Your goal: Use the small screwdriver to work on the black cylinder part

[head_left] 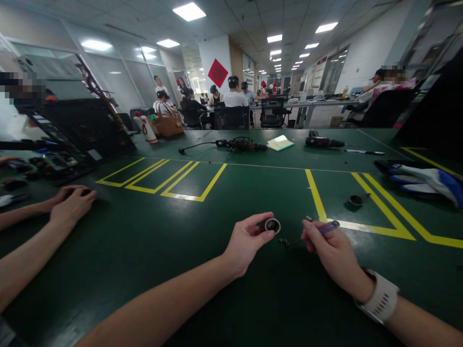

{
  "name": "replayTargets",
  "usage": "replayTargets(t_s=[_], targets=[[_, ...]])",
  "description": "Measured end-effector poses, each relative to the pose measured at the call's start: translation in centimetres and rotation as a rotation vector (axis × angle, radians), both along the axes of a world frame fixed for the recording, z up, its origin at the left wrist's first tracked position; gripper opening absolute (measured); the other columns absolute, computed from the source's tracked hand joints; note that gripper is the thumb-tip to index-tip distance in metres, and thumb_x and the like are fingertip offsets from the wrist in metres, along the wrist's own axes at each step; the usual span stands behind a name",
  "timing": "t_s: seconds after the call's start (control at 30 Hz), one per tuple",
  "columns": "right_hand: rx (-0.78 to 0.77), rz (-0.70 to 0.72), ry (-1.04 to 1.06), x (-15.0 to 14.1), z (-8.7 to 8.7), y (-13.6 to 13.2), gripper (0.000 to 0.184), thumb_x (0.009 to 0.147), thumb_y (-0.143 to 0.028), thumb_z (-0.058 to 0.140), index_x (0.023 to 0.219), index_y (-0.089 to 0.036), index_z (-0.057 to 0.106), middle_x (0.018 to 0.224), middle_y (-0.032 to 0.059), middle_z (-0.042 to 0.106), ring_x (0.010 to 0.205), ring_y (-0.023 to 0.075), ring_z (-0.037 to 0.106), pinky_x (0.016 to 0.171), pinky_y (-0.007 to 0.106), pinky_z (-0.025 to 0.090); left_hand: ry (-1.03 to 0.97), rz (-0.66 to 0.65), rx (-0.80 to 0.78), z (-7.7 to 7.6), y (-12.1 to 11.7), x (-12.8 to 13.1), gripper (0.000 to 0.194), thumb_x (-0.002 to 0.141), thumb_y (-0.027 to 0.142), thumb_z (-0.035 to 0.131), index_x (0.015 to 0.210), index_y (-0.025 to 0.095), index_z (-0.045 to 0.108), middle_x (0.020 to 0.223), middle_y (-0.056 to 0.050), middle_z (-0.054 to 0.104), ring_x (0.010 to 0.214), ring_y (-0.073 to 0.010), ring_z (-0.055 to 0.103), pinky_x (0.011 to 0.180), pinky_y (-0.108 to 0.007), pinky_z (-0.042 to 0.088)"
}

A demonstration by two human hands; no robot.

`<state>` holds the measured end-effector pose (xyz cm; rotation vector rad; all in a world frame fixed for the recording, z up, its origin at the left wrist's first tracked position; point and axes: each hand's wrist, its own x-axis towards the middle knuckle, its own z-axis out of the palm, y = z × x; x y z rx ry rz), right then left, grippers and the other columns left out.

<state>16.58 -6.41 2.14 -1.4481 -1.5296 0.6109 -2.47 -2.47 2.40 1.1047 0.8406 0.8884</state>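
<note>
Pinching a round metal cup (272,226) just below the centre of the frame, the left hand (249,242) faces the right hand (335,250), which grips a purple-handled tool (328,227) right of centre, while small dark pieces (285,241) (a tight little cluster) lie on the green table (289,299) between them.

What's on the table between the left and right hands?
The head view shows small ring-shaped parts on the green table there, nearer the left hand; the thin tool in the right hand points toward them.
</note>
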Motion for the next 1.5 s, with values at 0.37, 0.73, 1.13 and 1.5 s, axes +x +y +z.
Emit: replayTargets(t_s=[0.37, 0.73, 1.13, 1.5], targets=[[0.032, 0.008, -0.023, -0.1, 0.1, -0.1, 0.044, 0.088, -0.050, 0.043, 0.057, -0.021, 0.054, 0.045, -0.0033, 0.048, 0.042, 0.0136, 0.049, 0.045, 0.027, 0.039, 0.049, -0.012, 0.041, 0.5, -0.9, 0.0, 0.041, 0.073, 0.008, 0.066, 0.111, 0.022, 0.063, 0.107, -0.005, 0.067, 0.100, -0.0189, 0.061, 0.093, -0.040, 0.046], [0.051, 0.217, 0.031, -0.4, 0.0, -0.9, 0.043, 0.089, -0.045, 0.043, 0.056, -0.021, 0.054, 0.046, -0.0039, 0.044, 0.043, 0.0117, 0.044, 0.044, 0.024, 0.036, 0.004, -0.034, 0.011, -0.1, -2.6, 1.2, 0.039, 0.070, 0.010, 0.070, 0.107, 0.021, 0.063, 0.112, -0.006, 0.064, 0.100, -0.0207, 0.062, 0.092, -0.040, 0.048], [0.076, 0.205, 0.136, -0.3, -0.4, -1.1, 0.041, 0.089, -0.041, 0.046, 0.056, -0.019, 0.055, 0.045, -0.0039, 0.044, 0.042, 0.0112, 0.043, 0.042, 0.024, 0.034, -0.021, -0.151, 0.161, -1.7, -3.0, 1.4, 0.036, 0.071, 0.001, 0.063, 0.100, 0.023, 0.065, 0.120, -0.005, 0.051, 0.105, -0.0197, 0.058, 0.093, -0.039, 0.047], [0.047, 0.209, 0.150, 0.0, -0.6, -1.2, 0.042, 0.090, -0.041, 0.045, 0.055, -0.019, 0.053, 0.046, -0.0040, 0.043, 0.041, 0.0109, 0.043, 0.040, 0.024, 0.033, 0.025, -0.101, 0.200, -0.9, -2.4, 0.6, 0.037, 0.075, 0.007, 0.063, 0.108, 0.023, 0.061, 0.120, -0.004, 0.055, 0.106, -0.0186, 0.058, 0.094, -0.036, 0.046]])
